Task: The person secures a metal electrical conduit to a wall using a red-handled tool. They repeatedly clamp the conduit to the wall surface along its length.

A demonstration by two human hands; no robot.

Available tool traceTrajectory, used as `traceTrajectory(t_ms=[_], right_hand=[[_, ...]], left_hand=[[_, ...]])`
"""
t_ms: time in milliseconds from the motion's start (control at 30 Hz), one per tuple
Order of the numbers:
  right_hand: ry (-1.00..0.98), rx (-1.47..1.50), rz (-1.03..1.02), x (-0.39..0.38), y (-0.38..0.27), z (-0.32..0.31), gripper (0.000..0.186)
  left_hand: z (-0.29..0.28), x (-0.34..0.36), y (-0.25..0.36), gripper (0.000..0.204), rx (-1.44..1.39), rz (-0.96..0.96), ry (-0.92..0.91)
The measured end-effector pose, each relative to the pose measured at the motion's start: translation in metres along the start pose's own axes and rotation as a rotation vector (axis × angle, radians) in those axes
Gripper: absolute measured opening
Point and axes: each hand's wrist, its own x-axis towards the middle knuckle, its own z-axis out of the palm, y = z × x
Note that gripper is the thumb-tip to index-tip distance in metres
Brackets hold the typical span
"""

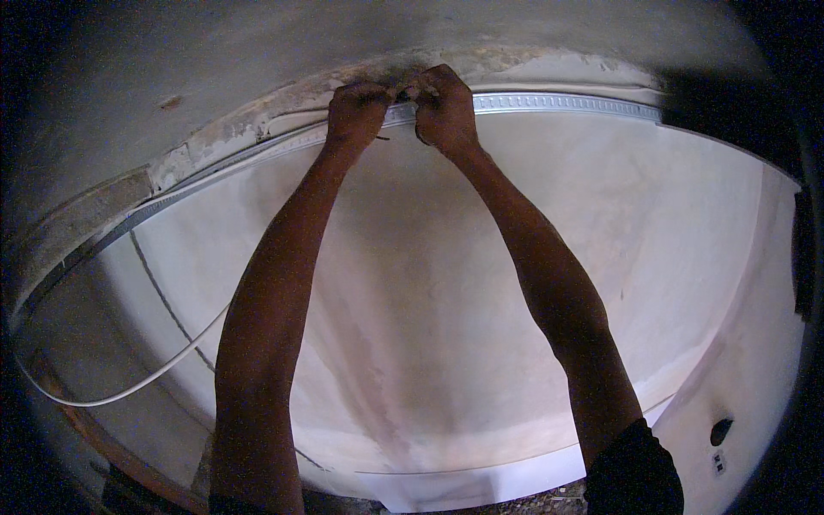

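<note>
My left hand [354, 118] and my right hand [446, 112] are raised to the top of a pale wall panel [549, 223], their fingers closed and nearly meeting over a small dark spot. What they grip there is too small and shadowed to make out. A thin dark bit juts out below my left hand. Both hands are at a silvery perforated metal rail [566, 104] along the panel's upper edge. Just above the rail, a pale cable [618, 86] runs along rough, patchy plaster [215, 129], partly hidden behind my fingers.
A white cable [146, 384] hangs in a loop at the left. A grey surface [257, 51] spans the top. At lower right are a dark hole [720, 431] and a small socket-like fitting [719, 462]. Rubble [558, 496] shows at the bottom edge.
</note>
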Motion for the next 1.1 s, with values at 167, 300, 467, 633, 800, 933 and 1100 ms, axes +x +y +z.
traceTrajectory(t_ms=[167, 300, 467, 633, 800, 933, 1100], right_hand=[[-0.003, 0.089, 0.0, -0.001, -0.005, -0.005, 0.012], [-0.072, 0.024, -0.01, -0.022, 0.002, -0.018, 0.02], [-0.229, -0.233, -0.111, -0.059, 0.006, -0.006, 0.032], [-0.308, -0.424, -0.154, -0.064, 0.012, 0.007, 0.043], [-0.316, -0.42, -0.042, -0.075, -0.012, -0.006, 0.043], [-0.038, -0.223, -0.107, -0.038, 0.001, -0.033, 0.033], [-0.285, -0.334, -0.184, 0.033, 0.046, -0.014, 0.019]], left_hand=[[0.002, 0.002, 0.002, 0.024, 0.059, -0.1, -0.007], [0.005, 0.003, 0.006, 0.023, -0.176, -0.219, -0.044], [-0.012, 0.013, 0.001, 0.02, 0.091, -0.129, -0.18], [-0.005, 0.009, 0.023, 0.02, 0.163, -0.182, -0.247], [-0.015, 0.01, 0.01, 0.016, 0.505, 0.134, -0.177], [-0.002, 0.004, 0.002, 0.016, 0.56, 0.315, -0.016], [0.01, -0.007, 0.011, 0.02, 0.716, 0.267, 0.055]])
